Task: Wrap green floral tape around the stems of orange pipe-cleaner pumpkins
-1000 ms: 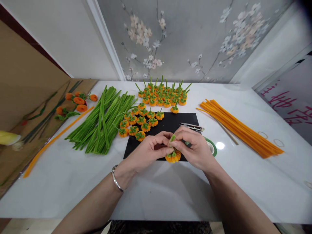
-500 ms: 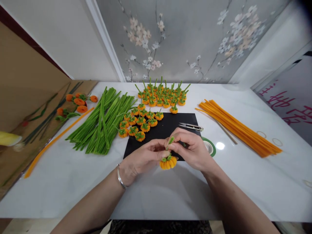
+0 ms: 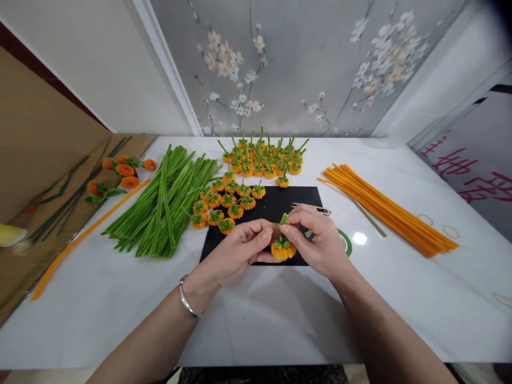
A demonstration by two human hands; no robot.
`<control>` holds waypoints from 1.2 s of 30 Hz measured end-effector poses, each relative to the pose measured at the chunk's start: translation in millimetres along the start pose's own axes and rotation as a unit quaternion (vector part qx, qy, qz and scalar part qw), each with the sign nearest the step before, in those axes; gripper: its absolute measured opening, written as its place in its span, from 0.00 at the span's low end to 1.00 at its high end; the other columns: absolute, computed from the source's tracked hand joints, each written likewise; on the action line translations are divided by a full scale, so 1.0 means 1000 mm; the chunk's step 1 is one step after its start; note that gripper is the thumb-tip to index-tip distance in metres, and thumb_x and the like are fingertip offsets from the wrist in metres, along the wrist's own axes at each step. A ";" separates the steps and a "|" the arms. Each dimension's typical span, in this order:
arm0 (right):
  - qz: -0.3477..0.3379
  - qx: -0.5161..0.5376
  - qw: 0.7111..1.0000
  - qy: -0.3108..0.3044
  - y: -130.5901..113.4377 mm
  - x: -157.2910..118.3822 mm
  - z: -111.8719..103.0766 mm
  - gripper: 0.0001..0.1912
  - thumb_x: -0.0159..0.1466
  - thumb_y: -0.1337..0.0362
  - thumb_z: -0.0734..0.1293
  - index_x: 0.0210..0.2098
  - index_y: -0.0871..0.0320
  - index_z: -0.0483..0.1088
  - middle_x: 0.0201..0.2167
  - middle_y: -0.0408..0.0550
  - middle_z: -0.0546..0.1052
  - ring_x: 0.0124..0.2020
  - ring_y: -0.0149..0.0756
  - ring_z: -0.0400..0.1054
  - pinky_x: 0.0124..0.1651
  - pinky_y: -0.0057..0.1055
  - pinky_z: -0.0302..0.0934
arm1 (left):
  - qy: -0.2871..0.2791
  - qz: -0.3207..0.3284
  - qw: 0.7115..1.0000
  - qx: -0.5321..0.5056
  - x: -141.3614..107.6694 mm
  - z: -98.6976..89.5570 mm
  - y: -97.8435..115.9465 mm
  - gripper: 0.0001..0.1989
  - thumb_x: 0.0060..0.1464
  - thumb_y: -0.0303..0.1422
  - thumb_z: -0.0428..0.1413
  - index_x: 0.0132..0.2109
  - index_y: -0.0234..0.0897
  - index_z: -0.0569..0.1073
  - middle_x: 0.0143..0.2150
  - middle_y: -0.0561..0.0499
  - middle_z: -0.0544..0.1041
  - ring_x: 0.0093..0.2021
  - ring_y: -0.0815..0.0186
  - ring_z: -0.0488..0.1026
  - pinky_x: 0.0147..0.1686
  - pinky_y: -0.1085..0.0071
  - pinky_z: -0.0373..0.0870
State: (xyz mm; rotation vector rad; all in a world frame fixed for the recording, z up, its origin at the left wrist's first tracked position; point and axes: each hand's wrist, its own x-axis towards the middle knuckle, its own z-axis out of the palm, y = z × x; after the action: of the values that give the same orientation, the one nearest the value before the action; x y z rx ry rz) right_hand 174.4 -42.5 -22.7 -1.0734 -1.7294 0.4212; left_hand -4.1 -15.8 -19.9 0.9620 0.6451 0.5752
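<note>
A small orange pipe-cleaner pumpkin [image 3: 284, 250] with green leaves and an upright green stem is held just above the near edge of a black mat [image 3: 276, 200]. The thumb and forefinger of my right hand [image 3: 314, 237] pinch its stem. On the other side, my left hand [image 3: 244, 245] curls around the pumpkin, fingers against its side and underneath, thumb close to the stem; its exact grip is partly hidden. Behind my right hand, a roll of green tape [image 3: 349, 242] is partly covered. Small scissors [image 3: 320, 209] lie on the mat beyond that hand.
Several similar pumpkins [image 3: 228, 200] sit at the mat's left; more with tall stems [image 3: 260, 157] stand behind. Green pipe cleaners [image 3: 164, 205] are piled left, orange ones [image 3: 388, 208] right. Orange flowers [image 3: 125, 170] lie far left on cardboard. The white table's [image 3: 264, 330] front edge is near me.
Both hands and the pumpkin have risen slightly away from me. My left thumb has moved off the pumpkin's top, while my right fingers stay at the stem. The view has shifted a little.
</note>
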 end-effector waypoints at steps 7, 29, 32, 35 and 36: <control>-0.048 -0.078 0.995 -0.030 -0.003 -0.001 0.005 0.05 0.63 0.69 0.65 0.30 0.58 0.69 0.28 0.43 0.74 0.31 0.33 0.66 0.38 0.36 0.53 | 0.041 -0.002 0.997 0.063 0.003 0.002 -0.002 0.10 0.46 0.33 0.66 0.30 0.31 0.74 0.27 0.55 0.69 0.28 0.75 0.65 0.29 0.79 0.64; 0.029 0.096 0.981 -0.169 -0.002 0.000 -0.009 0.10 0.64 0.67 0.65 0.25 0.59 0.70 0.27 0.45 0.71 0.30 0.30 0.65 0.35 0.29 0.58 | -0.083 0.022 0.982 0.167 -0.002 -0.004 0.003 0.06 0.51 0.29 0.59 0.28 0.31 0.73 0.31 0.53 0.70 0.32 0.71 0.66 0.35 0.74 0.63; 0.051 0.152 0.974 -0.157 -0.004 -0.001 -0.007 0.12 0.64 0.64 0.65 0.25 0.59 0.69 0.26 0.44 0.70 0.29 0.30 0.65 0.34 0.28 0.59 | -0.087 0.012 0.990 0.114 -0.003 -0.004 0.001 0.08 0.51 0.30 0.61 0.28 0.31 0.71 0.29 0.54 0.69 0.30 0.72 0.65 0.33 0.75 0.62; 0.083 0.201 0.965 -0.144 -0.003 -0.003 -0.005 0.11 0.64 0.63 0.65 0.25 0.59 0.68 0.27 0.44 0.68 0.27 0.29 0.64 0.32 0.28 0.60 | -0.078 0.011 0.991 0.108 -0.004 -0.004 0.001 0.10 0.54 0.34 0.60 0.29 0.31 0.73 0.29 0.54 0.68 0.28 0.74 0.63 0.30 0.76 0.61; 0.092 0.213 0.963 -0.139 -0.002 -0.003 -0.005 0.11 0.64 0.63 0.65 0.25 0.58 0.68 0.27 0.43 0.68 0.27 0.28 0.64 0.32 0.27 0.60 | -0.073 0.008 0.991 0.114 -0.004 -0.004 0.001 0.12 0.55 0.36 0.58 0.30 0.31 0.74 0.29 0.53 0.69 0.27 0.74 0.62 0.29 0.76 0.60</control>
State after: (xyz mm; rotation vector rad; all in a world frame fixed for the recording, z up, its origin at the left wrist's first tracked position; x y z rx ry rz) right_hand 178.2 -47.1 -20.9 -0.8897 -1.6758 1.0535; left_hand -9.7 -16.0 -19.8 1.2134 0.5802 0.4446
